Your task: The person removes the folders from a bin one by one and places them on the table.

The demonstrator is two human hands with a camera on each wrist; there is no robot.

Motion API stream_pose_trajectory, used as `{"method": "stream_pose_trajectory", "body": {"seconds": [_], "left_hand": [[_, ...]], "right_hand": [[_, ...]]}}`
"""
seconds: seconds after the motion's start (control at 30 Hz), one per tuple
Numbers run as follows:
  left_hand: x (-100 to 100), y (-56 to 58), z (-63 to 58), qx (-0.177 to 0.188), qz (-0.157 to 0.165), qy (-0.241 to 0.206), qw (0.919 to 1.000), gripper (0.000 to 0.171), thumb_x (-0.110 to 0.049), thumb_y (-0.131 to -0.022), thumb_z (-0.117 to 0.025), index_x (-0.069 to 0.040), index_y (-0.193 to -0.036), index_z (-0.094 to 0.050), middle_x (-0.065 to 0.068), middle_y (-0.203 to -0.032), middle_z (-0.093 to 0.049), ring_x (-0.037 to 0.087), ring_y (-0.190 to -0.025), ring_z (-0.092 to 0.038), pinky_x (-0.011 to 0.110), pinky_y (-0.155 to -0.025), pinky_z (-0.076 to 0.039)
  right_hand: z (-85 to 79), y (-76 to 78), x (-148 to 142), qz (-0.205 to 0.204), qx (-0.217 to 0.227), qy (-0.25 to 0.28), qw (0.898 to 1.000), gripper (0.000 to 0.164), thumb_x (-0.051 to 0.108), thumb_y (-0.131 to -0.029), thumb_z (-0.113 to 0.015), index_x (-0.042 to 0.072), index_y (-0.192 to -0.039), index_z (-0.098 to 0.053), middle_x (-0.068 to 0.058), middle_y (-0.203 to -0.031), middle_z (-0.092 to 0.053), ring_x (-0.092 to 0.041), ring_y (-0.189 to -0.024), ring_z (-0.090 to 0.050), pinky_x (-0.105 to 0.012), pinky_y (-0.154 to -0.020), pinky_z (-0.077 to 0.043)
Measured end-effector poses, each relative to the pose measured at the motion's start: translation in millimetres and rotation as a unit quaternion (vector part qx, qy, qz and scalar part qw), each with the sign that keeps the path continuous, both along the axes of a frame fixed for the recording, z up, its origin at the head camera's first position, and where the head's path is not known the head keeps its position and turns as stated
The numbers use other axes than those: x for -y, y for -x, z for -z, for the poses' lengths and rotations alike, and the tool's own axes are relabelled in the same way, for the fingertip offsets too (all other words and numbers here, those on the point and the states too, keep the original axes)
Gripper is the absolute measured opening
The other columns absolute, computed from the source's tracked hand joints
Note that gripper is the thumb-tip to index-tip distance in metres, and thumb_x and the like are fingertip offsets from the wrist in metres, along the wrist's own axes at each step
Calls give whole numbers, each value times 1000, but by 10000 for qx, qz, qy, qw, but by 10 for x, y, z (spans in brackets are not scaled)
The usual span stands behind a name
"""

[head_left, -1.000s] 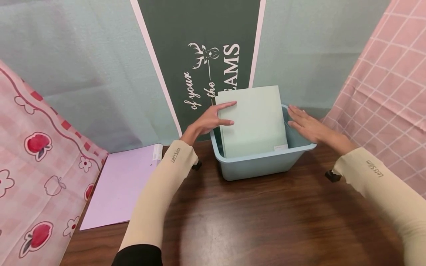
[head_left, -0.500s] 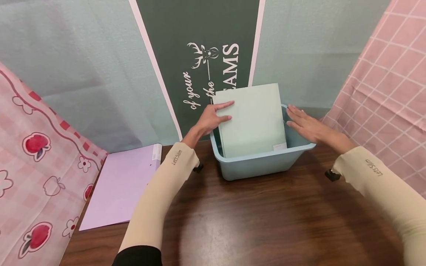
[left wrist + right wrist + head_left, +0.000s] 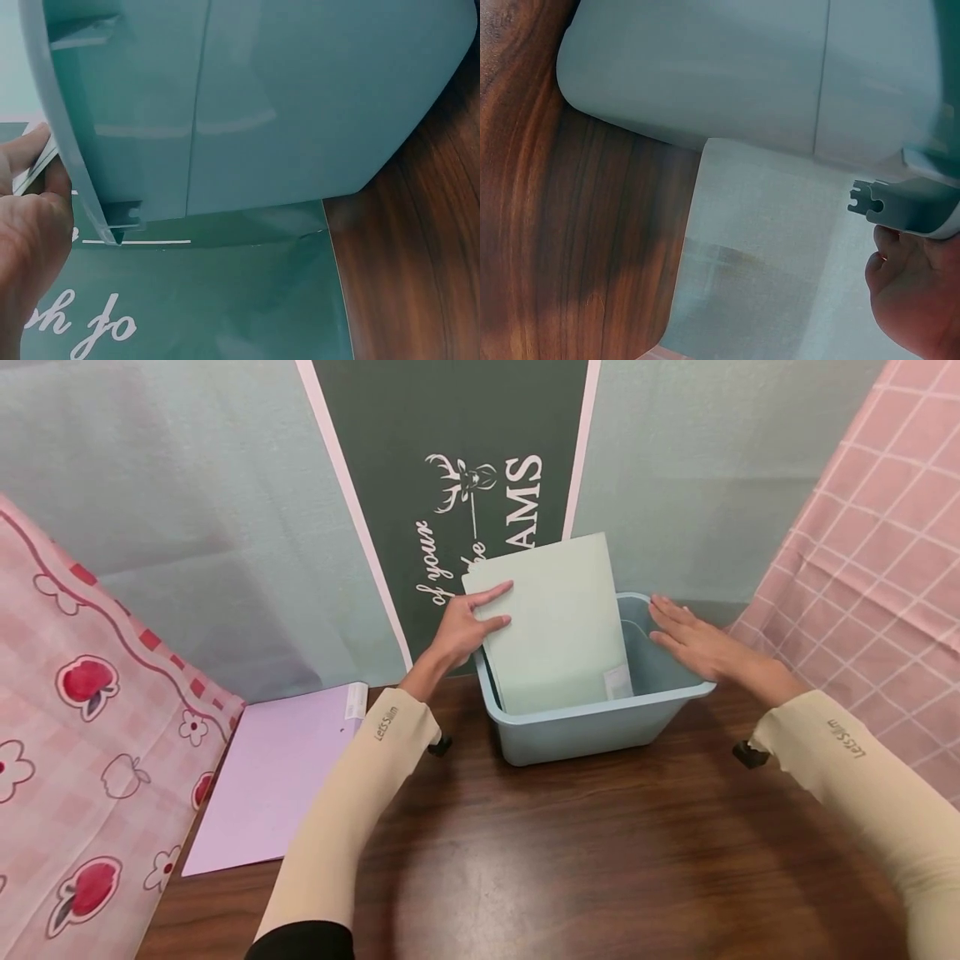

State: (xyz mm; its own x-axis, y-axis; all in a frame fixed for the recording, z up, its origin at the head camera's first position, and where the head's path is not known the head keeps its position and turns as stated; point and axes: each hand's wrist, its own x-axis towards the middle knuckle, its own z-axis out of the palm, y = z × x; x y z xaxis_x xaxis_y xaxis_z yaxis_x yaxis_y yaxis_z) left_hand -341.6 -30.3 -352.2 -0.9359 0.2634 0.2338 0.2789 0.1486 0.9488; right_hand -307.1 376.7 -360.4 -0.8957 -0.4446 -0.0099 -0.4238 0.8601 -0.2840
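Note:
A pale green file folder [image 3: 551, 627] stands tilted to the left inside a blue-grey plastic bin [image 3: 577, 742], its upper part above the rim. Near its lower right corner shows a small white label [image 3: 617, 682]. My left hand [image 3: 459, 633] pinches the folder's left edge, thumb across the front face and the other fingers behind it. In the left wrist view, that edge passes between the fingers right beside the bin's rim [image 3: 56, 105]. My right hand [image 3: 697, 643] rests at the bin's right rim with fingers straight; the right wrist view shows it just under the rim.
A lilac folder [image 3: 270, 777] with a white label lies on the dark wooden table [image 3: 570, 860] at left. Behind the bin hangs a grey-green cloth [image 3: 720, 477] with a dark printed panel. Pink patterned cloths [image 3: 900, 568] border both sides.
My left hand has drawn the pale green folder leftward and slightly up, tilting it more. More of its label shows above the bin's front rim. The right hand stays at the right rim.

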Motion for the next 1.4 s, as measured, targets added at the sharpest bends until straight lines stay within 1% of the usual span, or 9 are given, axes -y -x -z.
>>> {"method": "stream_pose_trajectory", "body": {"seconds": [0.17, 0.33, 0.47, 0.63, 0.8, 0.97, 1.1, 1.3, 1.4], "left_hand": [[61, -68, -5, -94, -83, -174, 9998, 58, 3, -92, -80, -21, -143, -68, 3, -155, -59, 12, -142, -54, 34, -109, -53], [93, -125, 0, -223, -104, -359, 9991, 58, 3, -92, -79, -21, -144, -67, 2, -154, -59, 13, -142, -54, 33, -113, -50], [113, -176, -5, -292, -223, -545, 9978, 58, 2, -92, -80, -22, -143, -68, 1, -154, -60, 12, -141, -56, 32, -114, -48], [145, -238, -28, -296, -440, -811, 9953, 58, 0, -92, -81, -25, -142, -69, 0, -153, -60, 10, -138, -57, 33, -110, -52], [158, -295, -38, -421, -495, -1099, 9918, 58, 1, -92, -80, -22, -144, -68, -1, -153, -60, 12, -137, -59, 36, -106, -55], [148, -345, -30, -449, -556, -1488, 9863, 59, 3, -92, -79, -20, -144, -67, -3, -153, -60, 14, -134, -62, 36, -105, -56], [150, -377, -16, -504, -592, -1816, 9803, 59, 5, -91, -79, -17, -144, -66, -2, -152, -61, 14, -135, -61, 35, -107, -54], [189, -439, -45, -665, -847, -2084, 9721, 60, 4, -90, -80, -18, -144, -66, -5, -151, -62, 10, -139, -57, 30, -111, -50], [210, -470, -74, -763, -939, -2315, 9653, 61, 6, -90, -80, -16, -145, -65, -6, -152, -60, 7, -142, -54, 28, -112, -49]], "right_hand": [[20, -22, 12, -11, 32, 37, 10000, 71, 37, -117, -33, -8, -165, -8, -26, -175, 3, -43, -162, 4, -57, -131, 2], [37, -60, 28, 13, 24, 43, 10000, 71, 37, -117, -32, -8, -166, -7, -25, -175, 5, -44, -162, 5, -56, -131, 3], [51, -66, 21, 22, -24, 62, 10000, 71, 37, -117, -31, -8, -165, -7, -26, -175, 4, -45, -162, 4, -57, -131, 3], [43, -54, 23, 3, -67, 51, 10000, 71, 37, -117, -32, -9, -165, -9, -27, -174, 2, -46, -162, 2, -58, -131, 1], [34, -49, 23, -25, -24, 15, 10000, 69, 33, -117, -32, -10, -165, -9, -28, -174, 2, -46, -161, 3, -57, -131, 2], [39, -57, 18, -49, -9, -30, 10000, 68, 33, -117, -31, -11, -164, -9, -29, -174, 2, -46, -161, 3, -57, -131, 3], [50, -74, 11, -45, 19, 50, 10000, 68, 34, -117, -31, -10, -164, -9, -28, -174, 2, -45, -162, 4, -56, -131, 5], [58, -78, -4, -89, 4, 116, 9999, 68, 34, -117, -30, -10, -165, -9, -27, -174, 2, -44, -162, 5, -55, -131, 6], [52, -68, -9, -82, 15, 95, 9999, 68, 34, -117, -30, -10, -165, -9, -27, -174, 2, -44, -162, 4, -56, -131, 5]]}}
